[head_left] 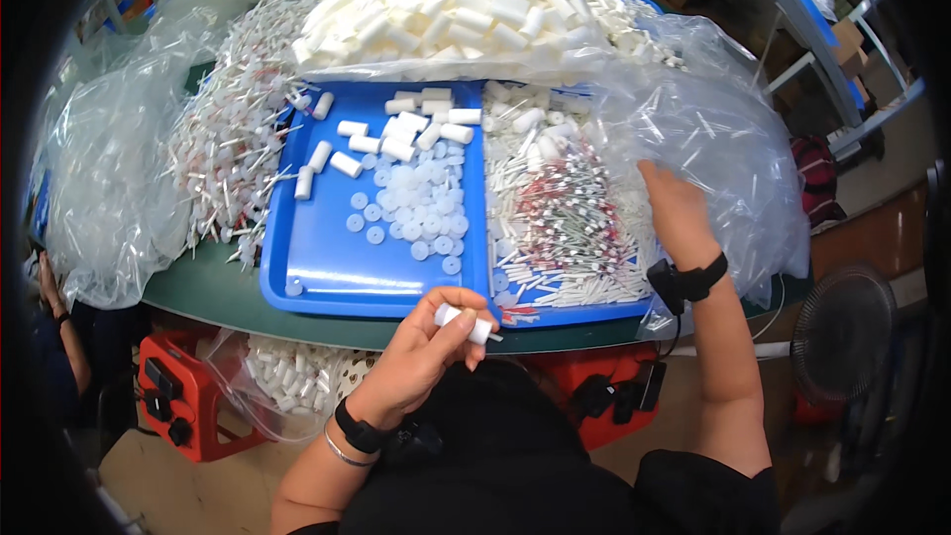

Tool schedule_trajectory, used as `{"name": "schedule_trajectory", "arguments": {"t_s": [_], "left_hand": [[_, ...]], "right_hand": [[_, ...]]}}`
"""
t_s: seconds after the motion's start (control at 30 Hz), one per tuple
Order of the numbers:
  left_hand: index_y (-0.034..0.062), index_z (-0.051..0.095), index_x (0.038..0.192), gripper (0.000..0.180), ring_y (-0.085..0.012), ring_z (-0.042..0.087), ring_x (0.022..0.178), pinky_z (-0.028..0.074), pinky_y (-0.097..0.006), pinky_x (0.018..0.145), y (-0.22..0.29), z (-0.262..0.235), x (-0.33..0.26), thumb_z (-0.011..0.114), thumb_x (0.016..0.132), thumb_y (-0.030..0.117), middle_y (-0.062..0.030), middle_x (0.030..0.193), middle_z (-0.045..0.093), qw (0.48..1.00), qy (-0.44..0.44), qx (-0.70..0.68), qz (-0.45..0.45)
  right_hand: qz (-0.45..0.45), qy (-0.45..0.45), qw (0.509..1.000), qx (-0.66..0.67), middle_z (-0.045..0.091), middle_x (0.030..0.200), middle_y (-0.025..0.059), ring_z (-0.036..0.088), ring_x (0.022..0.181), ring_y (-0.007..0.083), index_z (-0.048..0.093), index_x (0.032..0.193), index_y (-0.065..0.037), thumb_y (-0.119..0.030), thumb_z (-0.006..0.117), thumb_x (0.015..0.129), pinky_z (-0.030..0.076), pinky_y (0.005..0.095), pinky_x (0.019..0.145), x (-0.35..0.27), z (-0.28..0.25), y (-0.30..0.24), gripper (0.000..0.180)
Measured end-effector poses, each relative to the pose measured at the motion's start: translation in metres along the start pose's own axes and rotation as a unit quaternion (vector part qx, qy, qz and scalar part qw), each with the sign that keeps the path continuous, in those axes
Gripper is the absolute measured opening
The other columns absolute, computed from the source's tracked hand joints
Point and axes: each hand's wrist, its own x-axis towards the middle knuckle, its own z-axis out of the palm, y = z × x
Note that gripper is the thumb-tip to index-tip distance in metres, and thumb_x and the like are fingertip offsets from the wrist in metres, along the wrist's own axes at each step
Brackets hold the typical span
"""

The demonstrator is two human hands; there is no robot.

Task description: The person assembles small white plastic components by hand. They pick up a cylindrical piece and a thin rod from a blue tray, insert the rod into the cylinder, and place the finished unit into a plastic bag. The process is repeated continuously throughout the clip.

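My left hand (424, 349) is closed around a short white plastic cylinder (463, 324) at the front edge of the blue tray (312, 282); a thin white stem pokes out of its lower end. My right hand (682, 218) reaches to the clear plastic bag (738, 144) on the right, its fingers blurred against the plastic, so I cannot see what they hold. The left tray carries loose white cylinders (401, 129) and a cluster of translucent round discs (428, 203). In the right tray (584, 313) lie many thin white sticks and small red-and-silver pin-like parts (573, 203).
A large open bag of white cylinders (446, 15) stands behind the trays. Left of them rises a heap of stemmed parts (228, 129) beside a clear bag (109, 178). Red stools (188, 396) stand below the green table (213, 287). Another person's hand (48, 280) shows far left.
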Motion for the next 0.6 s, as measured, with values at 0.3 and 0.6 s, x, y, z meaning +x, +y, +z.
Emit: {"name": "schedule_trajectory", "arguments": {"t_s": [0.3,0.6], "left_hand": [[0.0018,0.059,0.116,0.018,-0.0100,0.061,0.092,0.051,-0.025,0.082,-0.001,-0.004,0.001,0.059,0.102,0.013,-0.0066,0.111,0.063,1.000,0.001,0.013,0.000],[0.0037,0.059,0.114,0.017,-0.0087,0.059,0.085,0.049,-0.024,0.078,-0.003,-0.009,0.000,0.061,0.102,0.016,-0.0062,0.108,0.065,0.999,0.031,0.016,0.031]], "right_hand": [[0.009,-0.032,0.999,0.030,0.063,0.105,0.0127,0.067,0.083,0.0354,0.059,0.120,-0.014,-0.017,0.072,0.084,0.052,0.0466,0.070,-0.001,-0.001,-0.004,0.038],[0.020,-0.007,0.997,0.079,0.063,0.103,0.0144,0.066,0.085,0.0385,0.064,0.109,-0.007,-0.008,0.068,0.085,0.052,0.0478,0.073,-0.004,0.000,0.009,0.024]]}}
